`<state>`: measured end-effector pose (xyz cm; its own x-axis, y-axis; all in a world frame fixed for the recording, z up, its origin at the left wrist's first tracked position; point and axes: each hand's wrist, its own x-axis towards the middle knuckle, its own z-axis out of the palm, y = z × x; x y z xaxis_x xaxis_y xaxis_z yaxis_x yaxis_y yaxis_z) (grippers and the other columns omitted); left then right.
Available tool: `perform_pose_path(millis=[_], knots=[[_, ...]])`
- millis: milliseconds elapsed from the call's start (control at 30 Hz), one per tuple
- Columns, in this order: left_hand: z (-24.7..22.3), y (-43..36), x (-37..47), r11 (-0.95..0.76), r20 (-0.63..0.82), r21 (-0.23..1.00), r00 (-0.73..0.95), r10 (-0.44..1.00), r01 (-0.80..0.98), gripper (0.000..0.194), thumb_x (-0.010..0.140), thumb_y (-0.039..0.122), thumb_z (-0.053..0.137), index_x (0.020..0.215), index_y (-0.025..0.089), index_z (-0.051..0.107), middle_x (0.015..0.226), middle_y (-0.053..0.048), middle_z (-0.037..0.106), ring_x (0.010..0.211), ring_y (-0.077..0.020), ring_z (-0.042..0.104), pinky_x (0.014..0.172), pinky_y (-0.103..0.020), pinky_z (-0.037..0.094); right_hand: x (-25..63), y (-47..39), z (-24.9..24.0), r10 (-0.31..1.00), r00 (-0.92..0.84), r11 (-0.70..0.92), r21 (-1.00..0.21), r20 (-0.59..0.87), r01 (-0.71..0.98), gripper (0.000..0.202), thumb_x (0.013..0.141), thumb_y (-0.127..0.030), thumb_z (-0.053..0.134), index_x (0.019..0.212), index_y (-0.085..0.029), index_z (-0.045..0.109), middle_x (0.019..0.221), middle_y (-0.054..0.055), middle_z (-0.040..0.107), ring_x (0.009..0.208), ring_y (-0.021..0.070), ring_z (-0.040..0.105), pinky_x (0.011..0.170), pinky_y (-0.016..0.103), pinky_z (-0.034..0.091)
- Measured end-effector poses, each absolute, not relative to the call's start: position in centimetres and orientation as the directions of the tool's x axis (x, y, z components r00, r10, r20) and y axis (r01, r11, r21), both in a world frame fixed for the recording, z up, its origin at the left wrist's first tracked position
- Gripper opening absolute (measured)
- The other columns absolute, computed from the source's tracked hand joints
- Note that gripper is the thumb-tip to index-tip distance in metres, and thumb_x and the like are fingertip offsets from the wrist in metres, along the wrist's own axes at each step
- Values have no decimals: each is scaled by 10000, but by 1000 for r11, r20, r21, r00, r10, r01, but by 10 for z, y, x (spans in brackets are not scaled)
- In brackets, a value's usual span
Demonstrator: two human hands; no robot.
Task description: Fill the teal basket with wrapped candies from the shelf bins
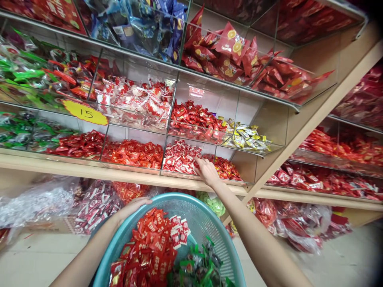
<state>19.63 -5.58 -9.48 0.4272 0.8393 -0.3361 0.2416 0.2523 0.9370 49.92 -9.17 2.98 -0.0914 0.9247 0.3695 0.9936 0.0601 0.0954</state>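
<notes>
A teal plastic basket [236,255] holds red-wrapped candies [152,247], a small pile of red-and-white candies [179,231] and green-and-dark wrapped ones [200,265]. My left hand [134,208] grips the basket's rim at its upper left, fingers wrapped over the edge. Up at the lowest shelf, my right hand [206,170] reaches over the clear front into a bin, at the right side of the red-and-white candies [181,157]. Its fingers are bent together at the candies; whether anything is between them is too small to tell.
Clear-fronted shelves [134,171] of wrapped candy rise ahead, with a yellow tag [85,112] reading 15. A slanting wooden post [314,119] stands at the right. Bagged candies [97,207] lie under the lowest shelf, on both sides of the basket.
</notes>
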Motion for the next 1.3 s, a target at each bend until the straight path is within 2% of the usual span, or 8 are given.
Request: perform_pose_path(millis=[200,533,700,867,967,1067,1167,1300], knots=[[-97,-54,192,230,-307,950,487,817,212,383,586,486,683,827,188,707,877,-21,730,912,-237,641,804,-266,467,497,-91,27,937,-29,5,70,348,998,421,874,-213,474,1291,-169,438,1240,119,558,1096,235,455,861,328,360],[-101,-51,197,256,-347,934,461,817,249,447,569,482,703,896,177,697,963,-46,720,957,-250,637,818,-272,478,499,-91,22,900,-15,36,-38,435,999,351,860,-174,486,1209,-158,514,1123,112,604,993,233,478,828,330,375],[-103,-51,202,252,-345,937,551,759,240,378,627,482,670,853,180,692,877,-34,726,870,-233,650,776,-278,479,495,-100,19,806,-12,146,-180,592,973,331,891,-229,442,1206,-154,510,1068,107,608,972,225,477,865,354,382],[-104,-51,207,270,-356,934,558,749,234,398,638,492,666,867,169,696,852,-34,724,836,-223,650,750,-271,480,467,-149,5,660,141,237,-382,738,893,345,891,-272,452,1224,-188,470,1062,88,592,995,218,490,895,366,380],[-102,-52,209,283,-362,932,579,731,225,385,646,482,659,866,168,699,853,-38,727,823,-219,654,740,-265,483,451,-180,-25,824,87,218,-455,560,864,374,863,-271,502,1229,-203,458,995,63,603,944,211,510,858,348,398],[-99,-54,211,297,-380,925,552,742,238,347,649,454,663,843,169,694,826,-33,724,801,-209,652,708,-254,482,444,-196,-62,952,92,74,-509,293,858,373,835,-227,520,1204,-202,468,917,38,610,919,209,520,842,332,399],[-99,-55,211,319,-399,917,532,747,239,305,655,439,661,807,176,679,777,-16,712,769,-203,650,670,-246,478,446,-201,-88,988,133,-76,-504,77,860,379,790,-200,549,1164,-213,486,883,27,614,926,210,527,821,310,399],[-104,-51,212,311,-383,924,552,740,225,309,661,444,658,811,174,678,785,-18,712,777,-198,648,677,-239,475,452,-204,-98,995,84,-104,-503,-62,858,456,733,-178,590,1172,-228,472,871,12,616,924,191,540,790,264,394]])
